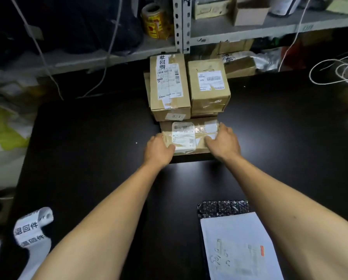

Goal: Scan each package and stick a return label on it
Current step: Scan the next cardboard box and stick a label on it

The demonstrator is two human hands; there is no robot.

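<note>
Package between gripping left hand and right hand.

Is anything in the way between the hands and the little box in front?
No. The left hand and right hand already hold the small box by its two ends. Two bigger boxes stand just behind it.

black table: open surface left and right of both forearms. far edge blocked by two cardboard boxes side by side, backed by metal shelving. low box just before them, a hand at each end. near left: label roll. near right: white mailer over black bubble mailer. far right: coiled cord.
</note>
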